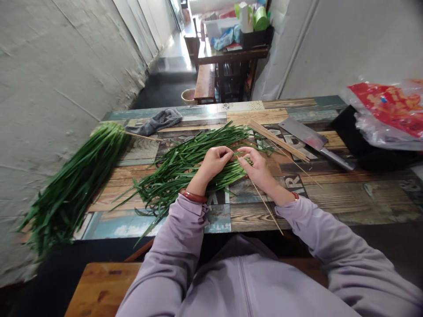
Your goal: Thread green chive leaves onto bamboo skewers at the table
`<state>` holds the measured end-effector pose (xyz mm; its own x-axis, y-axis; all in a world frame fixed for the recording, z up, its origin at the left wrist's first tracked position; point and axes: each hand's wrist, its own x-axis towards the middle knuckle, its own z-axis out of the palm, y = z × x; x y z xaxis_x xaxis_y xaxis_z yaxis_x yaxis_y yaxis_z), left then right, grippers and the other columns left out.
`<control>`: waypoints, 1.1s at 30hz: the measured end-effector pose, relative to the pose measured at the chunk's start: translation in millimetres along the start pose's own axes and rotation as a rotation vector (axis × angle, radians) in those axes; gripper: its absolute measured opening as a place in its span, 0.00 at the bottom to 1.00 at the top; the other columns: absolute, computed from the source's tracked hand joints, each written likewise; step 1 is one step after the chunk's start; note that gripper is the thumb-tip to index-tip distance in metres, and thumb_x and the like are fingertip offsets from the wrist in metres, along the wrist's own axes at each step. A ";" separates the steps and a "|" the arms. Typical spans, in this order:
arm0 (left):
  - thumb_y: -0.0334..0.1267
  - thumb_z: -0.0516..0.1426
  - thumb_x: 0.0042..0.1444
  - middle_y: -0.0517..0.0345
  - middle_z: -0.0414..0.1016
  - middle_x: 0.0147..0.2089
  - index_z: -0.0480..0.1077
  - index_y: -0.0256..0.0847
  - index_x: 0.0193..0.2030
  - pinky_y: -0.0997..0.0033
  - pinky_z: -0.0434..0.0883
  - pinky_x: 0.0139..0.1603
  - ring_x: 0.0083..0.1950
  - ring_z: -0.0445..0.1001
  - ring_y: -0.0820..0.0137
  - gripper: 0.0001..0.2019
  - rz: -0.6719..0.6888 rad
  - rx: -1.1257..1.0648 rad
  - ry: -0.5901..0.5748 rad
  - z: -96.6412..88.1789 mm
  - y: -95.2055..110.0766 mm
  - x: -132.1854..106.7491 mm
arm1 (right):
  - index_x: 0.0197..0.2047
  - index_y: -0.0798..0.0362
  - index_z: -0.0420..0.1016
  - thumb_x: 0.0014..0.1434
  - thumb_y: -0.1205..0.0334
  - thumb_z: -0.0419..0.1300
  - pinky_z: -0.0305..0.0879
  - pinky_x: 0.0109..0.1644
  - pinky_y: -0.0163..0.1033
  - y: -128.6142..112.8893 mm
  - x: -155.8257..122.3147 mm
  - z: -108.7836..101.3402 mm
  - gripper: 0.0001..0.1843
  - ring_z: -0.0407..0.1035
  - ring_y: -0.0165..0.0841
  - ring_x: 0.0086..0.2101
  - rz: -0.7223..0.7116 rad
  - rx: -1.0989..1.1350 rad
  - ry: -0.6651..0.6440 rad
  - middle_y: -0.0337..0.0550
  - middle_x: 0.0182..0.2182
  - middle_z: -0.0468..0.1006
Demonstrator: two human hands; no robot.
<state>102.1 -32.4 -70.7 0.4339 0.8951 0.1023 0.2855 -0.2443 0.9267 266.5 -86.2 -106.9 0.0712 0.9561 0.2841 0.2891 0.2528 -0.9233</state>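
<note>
A loose pile of long green chives [185,165] lies across the middle of the patterned wooden table [346,198]. My left hand [214,160] rests on the pile with its fingers curled round a few leaves. My right hand [256,165] is beside it, fingers pinched on a thin bamboo skewer [264,204] that slants back toward me past the table's near edge. The skewer's tip meets the leaves between the two hands.
A second big bundle of chives [72,185] hangs over the table's left edge. A bunch of skewers [277,141], a cleaver [313,141], a grey cloth [155,122] and plastic bags [386,114] lie farther back. A wooden bench [99,286] stands below.
</note>
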 end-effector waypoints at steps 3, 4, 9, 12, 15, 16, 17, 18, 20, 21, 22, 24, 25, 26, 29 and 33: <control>0.37 0.56 0.55 0.61 0.70 0.25 0.72 0.35 0.26 0.76 0.62 0.31 0.29 0.65 0.75 0.10 0.011 0.012 -0.026 0.0 -0.5 0.1 | 0.50 0.48 0.71 0.61 0.53 0.58 0.66 0.40 0.40 1.3 -0.6 0.6 0.15 0.73 0.34 0.35 -0.003 -0.006 -0.003 0.40 0.35 0.78; 0.37 0.56 0.55 0.61 0.69 0.24 0.71 0.35 0.26 0.76 0.61 0.31 0.29 0.64 0.75 0.10 0.015 0.016 -0.036 -0.1 -0.5 0.2 | 0.50 0.48 0.71 0.61 0.53 0.58 0.66 0.41 0.40 2.0 -0.8 0.7 0.15 0.73 0.35 0.35 -0.008 -0.011 0.000 0.40 0.35 0.78; 0.36 0.56 0.54 0.61 0.70 0.25 0.72 0.34 0.26 0.76 0.62 0.32 0.29 0.64 0.75 0.09 0.024 0.036 -0.055 0.0 -1.6 1.1 | 0.49 0.49 0.71 0.61 0.53 0.58 0.66 0.44 0.42 4.6 -0.8 1.0 0.15 0.73 0.36 0.38 -0.032 -0.033 0.010 0.43 0.39 0.78; 0.35 0.55 0.54 0.61 0.71 0.25 0.73 0.34 0.27 0.75 0.63 0.32 0.29 0.65 0.75 0.09 0.035 0.061 -0.053 0.6 -3.3 2.0 | 0.48 0.49 0.71 0.61 0.52 0.57 0.66 0.44 0.43 4.6 -0.7 0.9 0.15 0.73 0.37 0.39 -0.032 -0.047 0.016 0.44 0.41 0.79; 0.36 0.55 0.54 0.60 0.72 0.26 0.73 0.34 0.27 0.75 0.63 0.32 0.30 0.66 0.74 0.10 0.047 0.083 -0.053 1.3 -4.7 2.5 | 0.48 0.49 0.71 0.61 0.51 0.58 0.67 0.45 0.43 4.2 -0.7 1.0 0.15 0.73 0.37 0.39 -0.029 -0.052 0.020 0.44 0.41 0.79; 0.36 0.56 0.54 0.60 0.72 0.26 0.73 0.34 0.27 0.75 0.63 0.32 0.30 0.66 0.74 0.10 0.050 0.088 -0.053 1.5 -4.8 2.5 | 0.47 0.49 0.71 0.61 0.51 0.58 0.67 0.44 0.43 4.2 -0.7 1.1 0.15 0.73 0.37 0.39 -0.030 -0.053 0.023 0.44 0.40 0.78; 0.36 0.56 0.54 0.60 0.72 0.26 0.74 0.34 0.27 0.75 0.63 0.32 0.30 0.66 0.74 0.10 0.052 0.092 -0.055 1.7 -4.7 2.4 | 0.47 0.49 0.71 0.61 0.51 0.57 0.67 0.44 0.43 4.3 -0.7 1.3 0.14 0.73 0.37 0.38 -0.031 -0.055 0.026 0.44 0.40 0.78; 0.36 0.56 0.54 0.60 0.72 0.26 0.74 0.34 0.27 0.75 0.63 0.32 0.30 0.65 0.74 0.10 0.054 0.095 -0.057 1.9 -4.4 2.2 | 0.47 0.49 0.71 0.61 0.52 0.57 0.67 0.44 0.43 4.4 -0.7 1.4 0.14 0.73 0.37 0.38 -0.033 -0.059 0.028 0.44 0.40 0.78; 0.36 0.55 0.55 0.60 0.72 0.26 0.74 0.34 0.27 0.76 0.62 0.32 0.29 0.65 0.74 0.10 0.057 0.100 -0.062 2.3 -3.6 1.6 | 0.46 0.49 0.71 0.61 0.52 0.57 0.66 0.46 0.44 4.9 -0.6 1.8 0.14 0.73 0.38 0.39 -0.040 -0.065 0.035 0.44 0.39 0.78; 0.36 0.55 0.55 0.60 0.72 0.26 0.74 0.35 0.27 0.76 0.62 0.32 0.30 0.65 0.74 0.10 0.059 0.101 -0.063 2.5 -3.3 1.3 | 0.46 0.49 0.71 0.61 0.52 0.57 0.66 0.47 0.44 5.2 -0.5 1.9 0.13 0.73 0.38 0.40 -0.042 -0.066 0.039 0.44 0.40 0.78; 0.36 0.55 0.55 0.60 0.72 0.26 0.73 0.35 0.27 0.76 0.62 0.32 0.30 0.65 0.74 0.10 0.062 0.103 -0.064 2.7 -3.1 1.0 | 0.45 0.49 0.71 0.61 0.52 0.57 0.66 0.47 0.44 5.6 -0.3 2.0 0.13 0.73 0.38 0.40 -0.043 -0.065 0.041 0.44 0.40 0.78; 0.36 0.55 0.55 0.60 0.72 0.26 0.73 0.34 0.27 0.75 0.62 0.32 0.30 0.65 0.74 0.10 0.067 0.108 -0.067 3.3 -3.3 0.6 | 0.45 0.49 0.70 0.61 0.52 0.57 0.67 0.48 0.44 6.3 0.1 2.2 0.12 0.72 0.38 0.41 -0.041 -0.064 0.046 0.44 0.40 0.78; 0.36 0.55 0.55 0.60 0.71 0.26 0.73 0.34 0.27 0.75 0.62 0.32 0.30 0.65 0.74 0.10 0.069 0.112 -0.073 3.6 -3.7 0.5 | 0.44 0.49 0.70 0.61 0.52 0.57 0.67 0.48 0.44 6.7 0.2 2.2 0.12 0.72 0.38 0.41 -0.038 -0.068 0.047 0.44 0.39 0.77; 0.36 0.55 0.56 0.60 0.71 0.26 0.73 0.34 0.27 0.75 0.62 0.32 0.30 0.65 0.74 0.10 0.072 0.116 -0.082 3.9 -4.2 0.5 | 0.43 0.49 0.70 0.61 0.52 0.57 0.66 0.47 0.44 7.0 0.4 2.2 0.12 0.72 0.38 0.40 -0.035 -0.076 0.049 0.44 0.38 0.77; 0.36 0.54 0.56 0.60 0.71 0.26 0.73 0.34 0.27 0.75 0.63 0.33 0.30 0.65 0.74 0.11 0.090 0.131 -0.108 4.3 -5.2 0.4 | 0.40 0.50 0.70 0.61 0.51 0.57 0.65 0.46 0.43 6.8 0.5 2.1 0.12 0.71 0.37 0.38 -0.032 -0.106 0.065 0.43 0.36 0.76; 0.38 0.54 0.57 0.59 0.73 0.28 0.74 0.34 0.29 0.74 0.65 0.34 0.31 0.68 0.73 0.12 0.106 0.134 -0.134 2.3 -3.7 0.0 | 0.41 0.50 0.70 0.63 0.47 0.54 0.65 0.45 0.42 2.7 -0.1 0.7 0.15 0.70 0.36 0.38 -0.033 -0.086 0.059 0.43 0.36 0.76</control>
<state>103.0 -32.3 -75.0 0.5743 0.8066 0.1395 0.3393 -0.3896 0.8562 266.6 -85.5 -109.7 0.1157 0.9364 0.3314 0.3729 0.2683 -0.8882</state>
